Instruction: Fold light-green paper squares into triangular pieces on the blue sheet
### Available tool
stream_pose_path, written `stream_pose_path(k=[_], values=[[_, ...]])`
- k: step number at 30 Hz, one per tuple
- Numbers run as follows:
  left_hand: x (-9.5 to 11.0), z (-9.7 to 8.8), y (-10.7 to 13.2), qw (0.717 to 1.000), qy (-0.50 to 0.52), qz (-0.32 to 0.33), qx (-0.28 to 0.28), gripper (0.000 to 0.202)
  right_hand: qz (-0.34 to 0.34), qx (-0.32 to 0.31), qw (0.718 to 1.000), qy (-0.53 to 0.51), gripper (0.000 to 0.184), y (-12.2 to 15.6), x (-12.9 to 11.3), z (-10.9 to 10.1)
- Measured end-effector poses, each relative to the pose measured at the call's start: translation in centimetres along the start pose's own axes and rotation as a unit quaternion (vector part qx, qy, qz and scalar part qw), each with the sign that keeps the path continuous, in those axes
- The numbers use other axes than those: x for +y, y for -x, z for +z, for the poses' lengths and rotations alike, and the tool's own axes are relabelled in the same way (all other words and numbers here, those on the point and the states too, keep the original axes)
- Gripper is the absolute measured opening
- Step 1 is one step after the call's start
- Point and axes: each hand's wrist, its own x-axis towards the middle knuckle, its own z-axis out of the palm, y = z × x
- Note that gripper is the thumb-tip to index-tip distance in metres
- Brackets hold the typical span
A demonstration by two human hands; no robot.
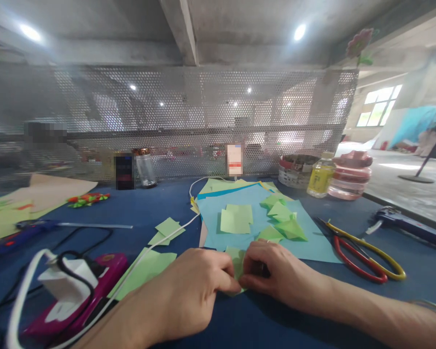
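Observation:
Between my two hands lies a small piece of light green paper (235, 257), close to the table's near side. My left hand (199, 278) pinches its left side, fingertips pressed low on it. With curled fingers, my right hand (267, 266) grips the right side of the same piece. Just beyond, a stack of light green paper squares (236, 219) rests on blue sheets (218, 203). Several folded green paper pieces (290, 228) sit to the right of that stack. Parts of the held paper are hidden behind my fingers.
Scissors (366, 257) with red and yellow handles lie right, beside a blue glue gun (417, 228). A magenta power strip (112, 271) and white cable (167, 237) are left. Bottles (320, 177), a round container (298, 172) and a glass jar (145, 169) stand before a perforated screen (203, 106).

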Motion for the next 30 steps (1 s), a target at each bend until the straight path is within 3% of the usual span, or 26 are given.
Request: stream_pose_path(k=[15, 23, 30], values=[[-0.03, 0.06, -0.21, 1.0, -0.004, -0.006, -0.015, 0.058, 0.006, 0.007, 1.0, -0.002, 0.009, 0.22, -0.44, -0.1], [0.13, 0.16, -0.01, 1.0, -0.017, 0.001, -0.014, 0.042, 0.005, 0.006, 1.0, -0.015, 0.013, 0.42, -0.36, -0.09], [0.5, -0.06, -0.08, 0.999, -0.028, -0.016, -0.032, 0.043, -0.002, -0.003, 1.0, -0.024, 0.01, 0.46, 0.06, -0.28]])
